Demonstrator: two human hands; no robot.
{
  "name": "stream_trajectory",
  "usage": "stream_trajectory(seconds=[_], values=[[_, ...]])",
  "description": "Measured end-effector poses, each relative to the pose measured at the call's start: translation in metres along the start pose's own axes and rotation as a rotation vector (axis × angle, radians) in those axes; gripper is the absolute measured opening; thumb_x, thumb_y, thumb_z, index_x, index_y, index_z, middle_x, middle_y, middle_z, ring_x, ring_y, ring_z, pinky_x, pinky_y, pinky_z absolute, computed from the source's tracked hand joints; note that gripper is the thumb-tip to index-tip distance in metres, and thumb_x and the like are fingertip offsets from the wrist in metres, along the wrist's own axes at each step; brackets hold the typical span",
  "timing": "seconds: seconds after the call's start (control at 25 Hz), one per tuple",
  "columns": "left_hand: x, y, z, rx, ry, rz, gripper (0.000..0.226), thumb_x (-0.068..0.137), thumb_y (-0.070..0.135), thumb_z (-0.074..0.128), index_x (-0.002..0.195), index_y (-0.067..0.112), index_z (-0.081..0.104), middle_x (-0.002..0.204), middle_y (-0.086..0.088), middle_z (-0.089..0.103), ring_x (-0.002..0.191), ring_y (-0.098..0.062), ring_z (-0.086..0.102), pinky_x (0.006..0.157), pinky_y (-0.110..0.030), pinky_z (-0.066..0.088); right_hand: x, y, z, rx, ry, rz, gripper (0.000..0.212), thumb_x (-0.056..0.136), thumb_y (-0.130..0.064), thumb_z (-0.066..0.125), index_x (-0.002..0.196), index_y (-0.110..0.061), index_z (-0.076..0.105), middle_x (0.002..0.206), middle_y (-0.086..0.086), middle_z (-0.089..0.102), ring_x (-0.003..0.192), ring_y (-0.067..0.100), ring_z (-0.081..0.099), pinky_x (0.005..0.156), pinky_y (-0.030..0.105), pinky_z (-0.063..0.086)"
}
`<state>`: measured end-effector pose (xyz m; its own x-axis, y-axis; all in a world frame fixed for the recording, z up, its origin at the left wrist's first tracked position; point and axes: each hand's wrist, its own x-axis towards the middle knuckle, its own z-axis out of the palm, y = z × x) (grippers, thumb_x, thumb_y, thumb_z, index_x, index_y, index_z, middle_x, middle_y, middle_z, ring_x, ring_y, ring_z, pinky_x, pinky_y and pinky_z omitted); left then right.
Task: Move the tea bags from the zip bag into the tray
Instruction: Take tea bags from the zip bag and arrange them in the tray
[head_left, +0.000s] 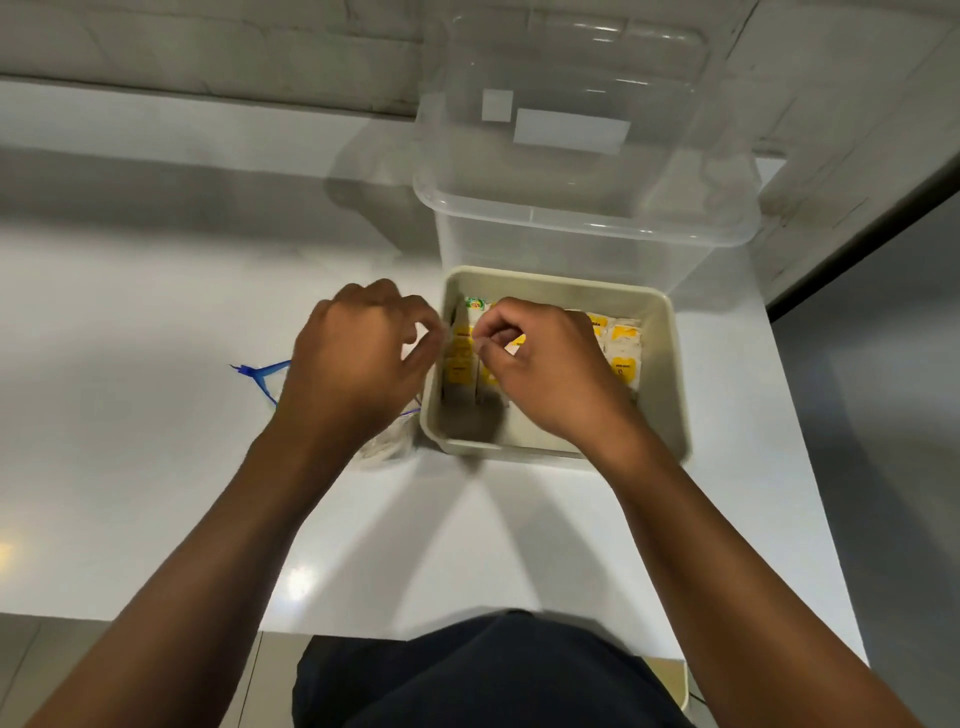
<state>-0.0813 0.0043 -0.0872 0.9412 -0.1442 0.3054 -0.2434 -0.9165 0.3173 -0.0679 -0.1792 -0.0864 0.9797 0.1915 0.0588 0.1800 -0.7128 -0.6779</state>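
Your right hand (540, 369) hangs over the tray (670, 364), fingers curled and thumb and forefinger pinched together; whether they grip a tea bag or its string is too blurred to tell. Your left hand (358, 358) sits just left of the tray's rim, loosely curled, holding nothing you can make out. The tray is a beige, rounded-corner plastic square with smooth walls. Inside it the tea bags (621, 345) stand in rows, white paper sachets with yellow tags; the print is unreadable. The zip bag (270, 371), clear crinkled film with a blue seal, lies left of the tray, mostly under your left wrist. Behind the tray stands a clear plastic bin (582, 171) bearing blank white labels.
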Motion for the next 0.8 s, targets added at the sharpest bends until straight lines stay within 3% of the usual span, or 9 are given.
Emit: stream_trajectory(seconds=[0.08,0.16,0.28,0.36,0.48,0.64,0.8], values=[[-0.023,-0.015,-0.015,-0.009,0.037,-0.103,0.012,0.089,0.028,0.059,0.082,0.028,0.069,0.076,0.005,0.059,0.069,-0.020,0.057,0.061,-0.032,0.045,-0.009,-0.025,0.009,0.073,-0.015,-0.043,0.008,0.087,-0.019,0.066,0.087,-0.023,0.073,0.076,-0.014,0.068,0.060,-0.009,0.055,0.066,0.008,0.039],[-0.043,-0.036,-0.024,0.008,0.060,-0.184,0.008,0.089,0.024,0.062,0.085,0.027,0.067,0.077,0.005,0.061,0.067,-0.020,0.058,0.059,-0.032,0.045,-0.017,-0.048,0.025,0.127,-0.059,-0.084,0.012,0.089,-0.015,0.065,0.091,-0.022,0.075,0.077,-0.012,0.070,0.067,-0.002,0.062,0.068,0.008,0.043],[-0.066,-0.060,-0.025,0.036,0.022,-0.213,0.009,0.089,0.021,0.063,0.090,0.027,0.069,0.080,0.004,0.066,0.068,-0.024,0.061,0.059,-0.034,0.048,-0.022,-0.075,0.060,0.091,-0.130,-0.146,0.021,0.091,-0.010,0.058,0.103,-0.018,0.073,0.091,-0.001,0.075,0.086,0.018,0.069,0.082,0.030,0.052],[-0.073,-0.070,-0.017,0.100,-0.067,-0.155,0.011,0.084,0.012,0.068,0.085,0.022,0.071,0.073,0.000,0.065,0.068,-0.026,0.060,0.056,-0.035,0.049,-0.020,-0.088,0.082,-0.032,-0.235,-0.138,0.026,0.091,-0.007,0.053,0.108,-0.014,0.070,0.102,0.006,0.073,0.098,0.028,0.066,0.086,0.035,0.050],[-0.079,-0.086,-0.005,0.229,-0.227,-0.057,0.017,0.070,0.006,0.074,0.069,0.023,0.069,0.058,-0.001,0.058,0.058,-0.025,0.055,0.046,-0.029,0.044,-0.013,-0.087,0.113,-0.267,-0.386,-0.009,0.026,0.090,-0.007,0.055,0.112,-0.011,0.067,0.113,0.011,0.069,0.109,0.030,0.061,0.088,0.032,0.046],[-0.091,-0.099,0.008,0.282,-0.290,-0.019,0.013,0.072,0.012,0.070,0.065,0.021,0.066,0.060,0.002,0.060,0.070,-0.028,0.053,0.053,-0.031,0.036,-0.015,-0.075,0.133,-0.324,-0.340,0.090,0.045,0.085,-0.001,0.056,0.128,-0.012,0.059,0.128,0.009,0.063,0.121,0.029,0.056,0.100,0.035,0.047],[-0.088,-0.104,0.012,0.270,-0.269,-0.011,0.010,0.071,0.016,0.070,0.063,0.020,0.066,0.057,0.001,0.058,0.071,-0.028,0.052,0.057,-0.030,0.026,-0.014,-0.075,0.139,-0.287,-0.311,0.129,0.050,0.088,-0.016,0.062,0.138,-0.018,0.053,0.134,0.004,0.060,0.125,0.026,0.053,0.098,0.032,0.044]])
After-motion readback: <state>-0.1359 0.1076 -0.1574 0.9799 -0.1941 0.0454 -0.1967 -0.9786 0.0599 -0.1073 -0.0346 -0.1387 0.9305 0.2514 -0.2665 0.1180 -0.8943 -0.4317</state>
